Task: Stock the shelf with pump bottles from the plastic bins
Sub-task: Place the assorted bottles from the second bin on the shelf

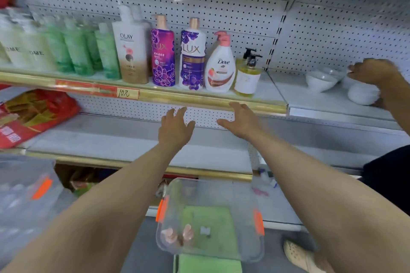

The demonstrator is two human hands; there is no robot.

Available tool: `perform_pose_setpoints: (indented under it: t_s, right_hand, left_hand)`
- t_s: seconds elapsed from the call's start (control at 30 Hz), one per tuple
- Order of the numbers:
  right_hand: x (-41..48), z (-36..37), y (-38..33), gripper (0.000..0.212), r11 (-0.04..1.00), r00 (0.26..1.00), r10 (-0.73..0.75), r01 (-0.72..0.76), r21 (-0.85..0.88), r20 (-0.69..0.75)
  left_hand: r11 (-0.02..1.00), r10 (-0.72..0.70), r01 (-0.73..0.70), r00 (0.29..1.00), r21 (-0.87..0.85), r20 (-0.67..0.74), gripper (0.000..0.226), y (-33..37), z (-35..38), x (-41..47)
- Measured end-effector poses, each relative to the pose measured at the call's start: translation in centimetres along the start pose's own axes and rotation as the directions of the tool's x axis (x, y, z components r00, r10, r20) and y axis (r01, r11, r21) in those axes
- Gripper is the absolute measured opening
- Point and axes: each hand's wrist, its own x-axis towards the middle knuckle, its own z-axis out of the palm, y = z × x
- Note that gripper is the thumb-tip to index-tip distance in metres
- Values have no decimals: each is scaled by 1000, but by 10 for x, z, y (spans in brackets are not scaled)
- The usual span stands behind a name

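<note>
The fingers (pixel 177 113) of the left hand (pixel 175 128) are straight and spread, holding nothing. The fingers (pixel 235 107) of the right hand (pixel 240 121) are splayed and empty too, their tips just under the gold front edge of the white metal shelf (pixel 269 92). The two hands hang near each other but apart, backs toward the camera.

Just above them on that shelf stands a white teardrop Dove bottle with a pink pump (pixel 219 68). Just beside it to the right is an amber round bottle with a black pump (pixel 247 77), and to the left a white-and-purple Lux bottle (pixel 192 57). All three are upright, long axis vertical, labels facing out. The pink spout points left along the shelf and the black spout points right. Bare shelf shows between the amber bottle and the slotted upright.

Lower down, between the forearms, sits a clear plastic bin with orange latches (pixel 241 197). Two pink tops (pixel 169 235) show in its near left corner. Whether the bottles under them stand or lie on their sides is too blurred to tell.

With both hands empty, this looks like the gap between one placement and the next pick-up. The next move likely calls for reaching down into the bin and gripping a pink-topped bottle round its body. It would then be stood upright on the bare stretch, label outward.
</note>
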Motion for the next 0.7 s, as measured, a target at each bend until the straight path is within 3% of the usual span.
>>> perform_pose_setpoints:
  t_s: [0.23, 0.43, 0.6, 0.7]
  right_hand:
    - [-16, 79, 33, 83, 996, 977, 86, -82, -26, 197]
    - [-43, 171, 72, 80, 990, 907, 127, -138, -2, 401]
    - [-83, 247, 100, 79, 959, 722, 111, -257, 116, 683]
    - [-106, 280, 107, 78, 932, 625, 41, -305, 195, 780]
  left_hand:
    - [990, -139, 142, 979, -14, 150, 58, -66, 60, -28]
    - [967, -247, 252, 919, 25, 306, 59, -131, 121, -70]
    - [897, -409, 440, 802, 32, 436, 63, -184, 164, -120]
    - [877, -446, 478, 773, 47, 451, 58, -210, 179, -147]
